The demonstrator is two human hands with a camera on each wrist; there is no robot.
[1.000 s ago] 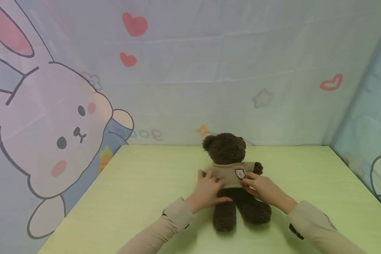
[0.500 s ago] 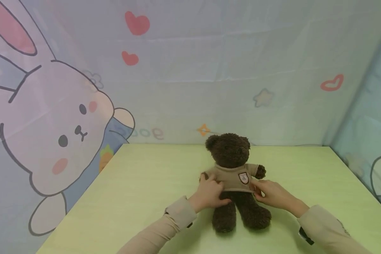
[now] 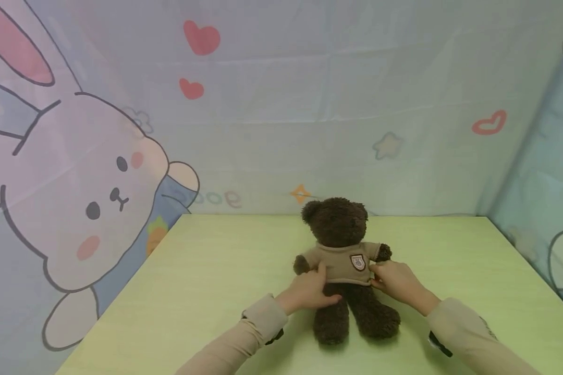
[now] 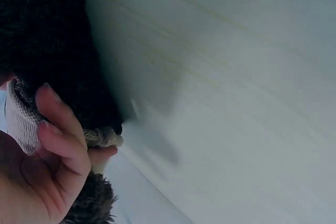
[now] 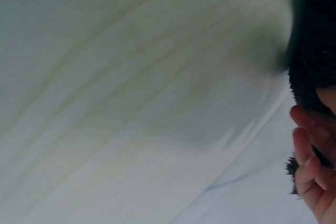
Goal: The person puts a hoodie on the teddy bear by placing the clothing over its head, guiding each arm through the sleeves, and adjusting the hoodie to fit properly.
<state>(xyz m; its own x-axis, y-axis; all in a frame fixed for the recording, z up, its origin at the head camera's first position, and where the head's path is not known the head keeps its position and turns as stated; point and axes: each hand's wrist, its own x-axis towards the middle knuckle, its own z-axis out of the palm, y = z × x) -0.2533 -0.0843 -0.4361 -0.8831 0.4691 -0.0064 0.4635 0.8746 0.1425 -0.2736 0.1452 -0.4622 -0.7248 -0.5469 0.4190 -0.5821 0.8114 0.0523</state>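
Note:
A dark brown teddy bear [image 3: 334, 224] in a tan shirt [image 3: 340, 266] with a shield badge [image 3: 358, 262] faces the camera on the table, legs toward the person. My left hand [image 3: 305, 291] holds the lower left side of the shirt, its thumb lying across the top of the bear's leg. In the left wrist view the curled fingers [image 4: 63, 145] sit at the ribbed hem [image 4: 23, 103]. On the other side my right hand [image 3: 401, 284] pinches the shirt near its right hem. The right wrist view has curled fingers [image 5: 310, 156] against dark fur, the shirt hidden.
The pale green table [image 3: 216, 260] extends around the bear, its far edge just behind the head. Beyond it hangs a printed cloth backdrop [image 3: 272, 94] with a large rabbit and hearts. A second cloth panel [image 3: 544, 187] stands along the right side.
The bear's head has tipped up so its face shows. My left fingers have slid down off the bear's arm to the lower shirt. My right hand has shifted from below the badge to the shirt's side.

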